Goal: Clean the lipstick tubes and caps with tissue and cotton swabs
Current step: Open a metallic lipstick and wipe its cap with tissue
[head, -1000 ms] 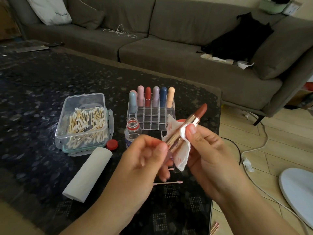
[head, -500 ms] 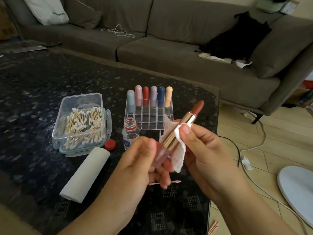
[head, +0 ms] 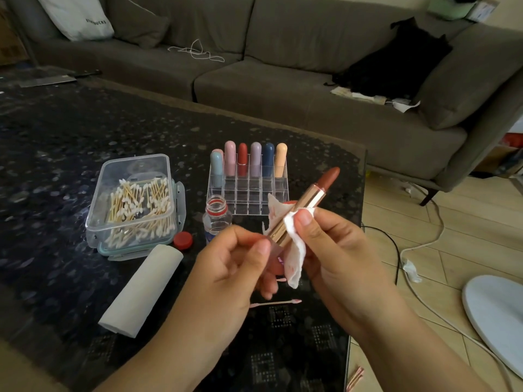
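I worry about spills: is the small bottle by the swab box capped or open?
Open. The small bottle stands upright with a bare mouth, and a red cap lies on the table beside it.

"STARBUCKS" in dark capitals on white bag (head: 76,17) on the sofa (head: 283,89), far left. No other legible text.

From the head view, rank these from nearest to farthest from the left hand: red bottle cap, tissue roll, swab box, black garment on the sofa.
Measured from the left hand:
1. Red cap, just to its left on the table.
2. Tissue roll, lower left; close to the cap's rank.
3. Swab box, farther left.
4. Black garment, far right on the sofa.
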`<action>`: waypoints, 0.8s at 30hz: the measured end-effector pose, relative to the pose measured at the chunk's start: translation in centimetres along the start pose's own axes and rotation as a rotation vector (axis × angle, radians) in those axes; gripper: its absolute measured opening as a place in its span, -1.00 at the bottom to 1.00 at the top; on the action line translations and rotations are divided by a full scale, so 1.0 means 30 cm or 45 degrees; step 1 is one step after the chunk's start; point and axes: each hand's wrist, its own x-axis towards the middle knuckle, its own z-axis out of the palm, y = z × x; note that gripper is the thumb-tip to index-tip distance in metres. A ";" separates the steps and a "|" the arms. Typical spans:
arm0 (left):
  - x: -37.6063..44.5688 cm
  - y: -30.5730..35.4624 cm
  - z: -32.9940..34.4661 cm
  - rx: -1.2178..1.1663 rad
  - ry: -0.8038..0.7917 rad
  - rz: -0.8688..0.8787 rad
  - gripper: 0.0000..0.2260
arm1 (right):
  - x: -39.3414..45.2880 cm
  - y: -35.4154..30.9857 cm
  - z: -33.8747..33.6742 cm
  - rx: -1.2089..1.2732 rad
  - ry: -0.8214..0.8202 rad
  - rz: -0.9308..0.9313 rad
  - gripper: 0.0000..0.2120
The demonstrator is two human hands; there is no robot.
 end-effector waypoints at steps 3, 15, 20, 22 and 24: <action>0.001 0.002 -0.009 0.138 0.053 0.174 -0.91 | 0.001 0.012 0.003 -0.012 0.040 -0.002 -0.71; 0.015 -0.067 -0.023 0.606 0.073 0.111 -0.83 | -0.015 0.054 0.029 -0.426 0.463 0.049 -0.79; 0.013 -0.079 -0.031 0.623 0.045 -0.033 -0.85 | -0.004 0.053 -0.017 -1.057 0.414 -0.109 -0.83; 0.013 -0.075 -0.053 0.619 0.145 -0.060 -0.85 | 0.018 0.045 -0.062 -1.329 0.372 -0.174 -0.84; 0.018 -0.080 -0.079 0.656 0.226 -0.064 -0.87 | 0.042 0.044 -0.105 -1.554 0.297 -0.150 -0.83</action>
